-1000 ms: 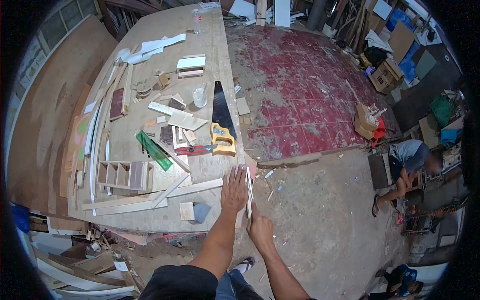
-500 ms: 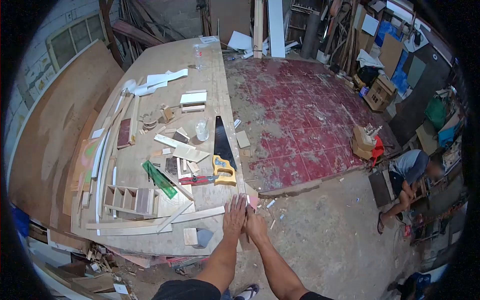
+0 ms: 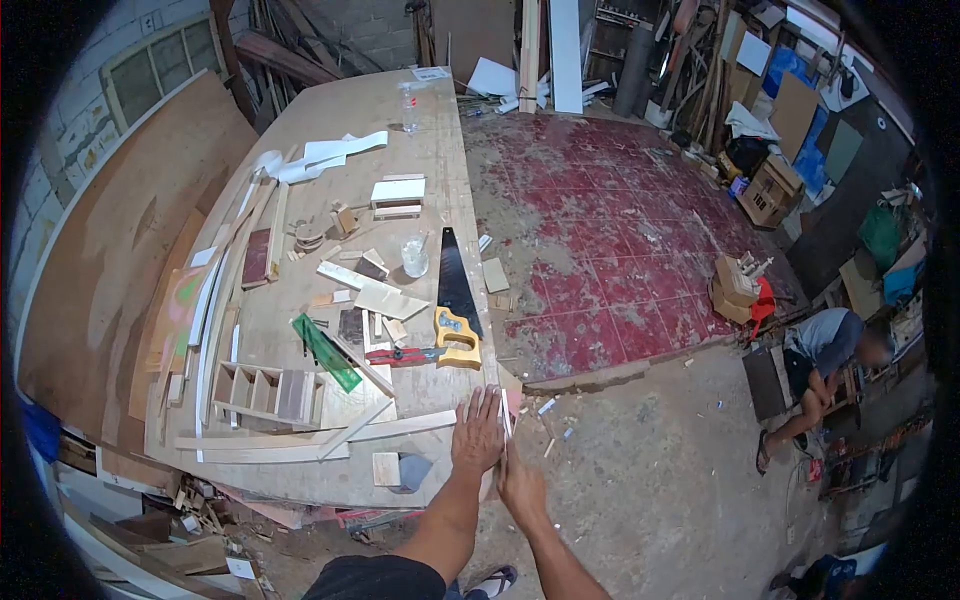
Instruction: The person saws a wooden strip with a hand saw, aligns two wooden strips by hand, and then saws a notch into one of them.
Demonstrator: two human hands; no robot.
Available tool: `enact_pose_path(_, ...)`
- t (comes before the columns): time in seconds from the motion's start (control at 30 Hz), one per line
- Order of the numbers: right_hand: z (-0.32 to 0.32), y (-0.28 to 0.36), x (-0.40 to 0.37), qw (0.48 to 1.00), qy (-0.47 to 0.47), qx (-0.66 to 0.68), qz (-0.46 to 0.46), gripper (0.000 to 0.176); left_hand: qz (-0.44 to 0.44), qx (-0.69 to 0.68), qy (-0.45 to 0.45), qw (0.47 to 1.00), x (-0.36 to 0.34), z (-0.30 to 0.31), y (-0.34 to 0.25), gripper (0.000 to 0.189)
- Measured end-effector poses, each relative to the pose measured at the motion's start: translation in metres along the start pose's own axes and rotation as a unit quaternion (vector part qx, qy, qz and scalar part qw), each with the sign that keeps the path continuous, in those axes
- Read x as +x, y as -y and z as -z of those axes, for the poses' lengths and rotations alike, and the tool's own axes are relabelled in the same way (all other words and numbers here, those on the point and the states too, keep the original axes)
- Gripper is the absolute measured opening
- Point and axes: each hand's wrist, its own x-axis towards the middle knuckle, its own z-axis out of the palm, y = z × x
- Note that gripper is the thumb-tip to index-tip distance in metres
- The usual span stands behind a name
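At the workbench (image 3: 345, 110) near edge, the left hand (image 3: 478, 432) lies flat, fingers spread and unclenched, palm pressing the top. The right hand (image 3: 520, 487), at 4 o'clock from it, grasps a thin white strip (image 3: 507, 418) lying along the edge. A handsaw (image 3: 455, 300) lies at 12 o'clock.

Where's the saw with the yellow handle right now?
In the head view, the saw lies on the wooden table near its right edge, handle toward the person, just beyond the flat left hand, with a clear cup left of its blade.
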Motion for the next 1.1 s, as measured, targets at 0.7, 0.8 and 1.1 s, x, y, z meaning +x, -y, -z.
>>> enact_pose_path(0.7, -0.027, -0.015, 0.059, 1.000, 0.001, 0.005, 0.019, 0.051, -0.007, 0.009, 0.001, 1.000, 0.003, -0.014, 0.009, 0.066)
enact_pose_path(0.8, 0.007, 0.001, -0.019, 0.999, 0.034, -0.008, -0.038, 0.050, 0.004, -0.018, 0.010, 1.000, 0.000, 0.001, -0.002, 0.067)
enact_pose_path(1.1, -0.028, -0.011, 0.052, 1.000, 0.012, -0.004, 0.001, 0.050, 0.003, 0.046, 0.012, 0.999, 0.004, -0.019, 0.008, 0.063)
